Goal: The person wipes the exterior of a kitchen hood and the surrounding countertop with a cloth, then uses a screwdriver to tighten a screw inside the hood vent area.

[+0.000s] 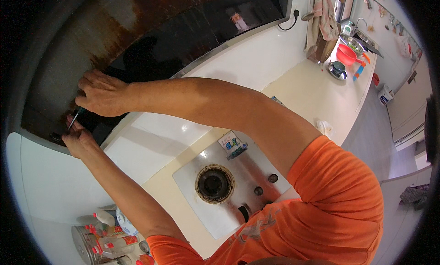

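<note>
Screwdriver (73,120) between both hands' grips

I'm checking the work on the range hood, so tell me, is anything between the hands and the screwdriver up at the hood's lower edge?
Nothing visible is. The right hand grips the screwdriver at its handle, and the left hand sits right beneath its shaft, against the dark range hood. Where the tip meets the hood is too small to make out.

— Where are the hands?
— Both are up at the range hood (151,31), far left. The right hand (101,93) grips a screwdriver (73,120); the left hand (79,140) is just below its tip.
— Underneath?
— A gas stove (229,182) on the counter (311,93).
</note>
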{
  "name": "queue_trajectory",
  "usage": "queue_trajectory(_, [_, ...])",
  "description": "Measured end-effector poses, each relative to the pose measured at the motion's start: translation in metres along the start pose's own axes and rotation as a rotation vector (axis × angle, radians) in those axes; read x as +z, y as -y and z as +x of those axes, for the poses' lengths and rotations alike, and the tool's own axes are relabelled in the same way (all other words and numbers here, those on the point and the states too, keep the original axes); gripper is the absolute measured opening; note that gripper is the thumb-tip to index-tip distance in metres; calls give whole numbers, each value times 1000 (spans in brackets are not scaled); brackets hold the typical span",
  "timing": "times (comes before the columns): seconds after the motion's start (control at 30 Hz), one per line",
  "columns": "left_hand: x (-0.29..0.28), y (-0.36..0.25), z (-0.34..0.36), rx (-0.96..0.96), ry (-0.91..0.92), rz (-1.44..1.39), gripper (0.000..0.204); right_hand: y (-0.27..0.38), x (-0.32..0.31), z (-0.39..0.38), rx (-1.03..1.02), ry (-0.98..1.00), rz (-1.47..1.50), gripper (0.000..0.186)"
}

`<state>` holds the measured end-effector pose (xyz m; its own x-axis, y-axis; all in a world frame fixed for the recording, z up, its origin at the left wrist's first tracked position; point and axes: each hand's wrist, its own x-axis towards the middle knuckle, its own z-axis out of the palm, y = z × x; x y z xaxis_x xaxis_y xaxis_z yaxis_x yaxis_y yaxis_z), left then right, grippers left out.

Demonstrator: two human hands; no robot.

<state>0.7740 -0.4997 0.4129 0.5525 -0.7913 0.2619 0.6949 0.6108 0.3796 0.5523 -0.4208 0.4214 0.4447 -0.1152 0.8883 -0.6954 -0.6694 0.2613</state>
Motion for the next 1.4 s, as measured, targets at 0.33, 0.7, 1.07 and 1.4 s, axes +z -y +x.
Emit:
queue_trajectory(0.33, [12, -1, -28, 88, 4, 258, 33, 5, -7, -21, 70, -51, -42, 19])
queue_trajectory(0.7, [37, 3, -74, 25, -80, -4, 26, -4, -62, -73, 230, -100, 87, 33])
queue_trajectory(1.07, [-69, -5, -199, -28, 132, 596, 26, 61, -153, -209, 1020, -71, 496, 26])
queue_trajectory(1.4, [-172, -64, -283, -205, 31, 789, 25, 118, -204, -295, 1341, 51, 686, 28])
